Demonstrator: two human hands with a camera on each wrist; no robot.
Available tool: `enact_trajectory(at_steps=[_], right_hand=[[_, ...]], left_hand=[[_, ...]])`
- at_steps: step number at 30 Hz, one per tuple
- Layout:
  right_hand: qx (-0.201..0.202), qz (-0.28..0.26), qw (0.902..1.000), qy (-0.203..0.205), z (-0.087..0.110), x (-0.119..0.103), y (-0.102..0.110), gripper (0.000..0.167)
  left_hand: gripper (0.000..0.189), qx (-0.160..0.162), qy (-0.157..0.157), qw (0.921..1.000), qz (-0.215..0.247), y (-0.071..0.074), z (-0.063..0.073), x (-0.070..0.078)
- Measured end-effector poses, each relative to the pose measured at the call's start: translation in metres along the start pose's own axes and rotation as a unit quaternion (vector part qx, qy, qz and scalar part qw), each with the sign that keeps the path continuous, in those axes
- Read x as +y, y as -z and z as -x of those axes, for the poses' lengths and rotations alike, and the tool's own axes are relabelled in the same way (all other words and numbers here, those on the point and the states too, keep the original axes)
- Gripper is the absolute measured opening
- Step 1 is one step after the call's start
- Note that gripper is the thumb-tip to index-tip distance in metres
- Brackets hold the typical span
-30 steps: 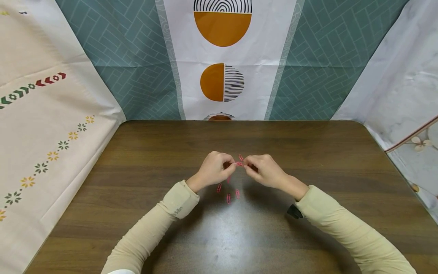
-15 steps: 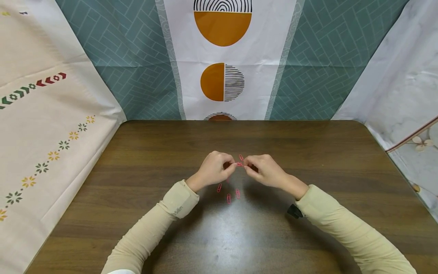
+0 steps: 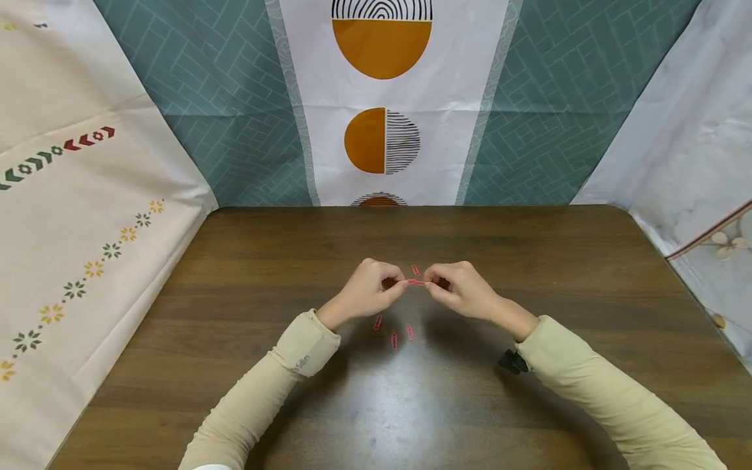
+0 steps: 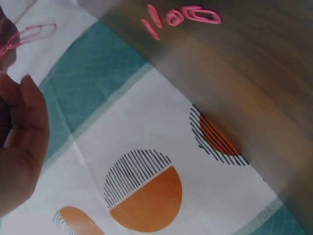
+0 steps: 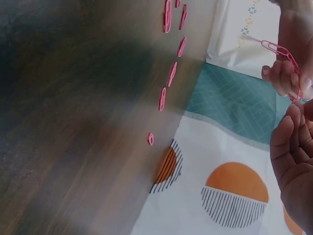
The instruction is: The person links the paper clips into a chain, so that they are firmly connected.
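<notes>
Above the middle of the table, my left hand [image 3: 371,287] pinches pink paper clips between thumb and fingertips. Opposite it, my right hand [image 3: 464,290] pinches the other end of the same short line of paper clips [image 3: 416,282], which spans the gap between both hands. In the right wrist view, linked paper clips [image 5: 279,49] trail from the left hand [image 5: 288,73], and the right hand [image 5: 296,156] meets them lower down. Fingers hide part of the clips. In the left wrist view, paper clips [image 4: 35,32] show blurred beyond the left hand [image 4: 22,142].
Loose pink paper clips lie on the brown wooden table [image 3: 282,261]: one [image 3: 415,269] behind the hands, others [image 3: 394,341] in front of them. In the right wrist view several paper clips [image 5: 172,74] form a rough row. Patterned cloths [image 3: 247,104] hang along the table's back and sides.
My right hand has shifted slightly right, widening the gap, and more of the clip line shows between the hands. The pink piece seen below my left hand no longer shows. The left hand barely moved.
</notes>
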State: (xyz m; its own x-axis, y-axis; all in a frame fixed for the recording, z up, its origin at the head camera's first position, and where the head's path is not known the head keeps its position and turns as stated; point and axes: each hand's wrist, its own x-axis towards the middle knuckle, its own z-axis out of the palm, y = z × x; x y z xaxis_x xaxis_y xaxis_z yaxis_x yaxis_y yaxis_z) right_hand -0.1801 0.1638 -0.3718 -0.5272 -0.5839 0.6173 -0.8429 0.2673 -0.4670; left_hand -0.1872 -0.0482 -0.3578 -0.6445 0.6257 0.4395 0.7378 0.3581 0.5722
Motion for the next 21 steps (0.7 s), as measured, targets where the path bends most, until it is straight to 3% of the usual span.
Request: enact_trajectory(at_steps=[7,15,21], right_hand=[[0.0,-0.015,0.9996,-0.026,-0.001,-0.001,0.003,0.013],[-0.002,-0.04,0.998,-0.05,-0.003,-0.007,0.007,0.017],[-0.009,-0.052,0.9974,-0.05,-0.014,-0.031,0.017,0.019]], left_hand=[[0.017,-0.012,0.035,0.999,0.027,0.001,0.003,-0.005],[0.015,-0.053,0.083,0.992,0.079,0.004,0.008,-0.01],[0.013,-0.062,0.08,0.9918,0.078,0.002,0.01,-0.012]])
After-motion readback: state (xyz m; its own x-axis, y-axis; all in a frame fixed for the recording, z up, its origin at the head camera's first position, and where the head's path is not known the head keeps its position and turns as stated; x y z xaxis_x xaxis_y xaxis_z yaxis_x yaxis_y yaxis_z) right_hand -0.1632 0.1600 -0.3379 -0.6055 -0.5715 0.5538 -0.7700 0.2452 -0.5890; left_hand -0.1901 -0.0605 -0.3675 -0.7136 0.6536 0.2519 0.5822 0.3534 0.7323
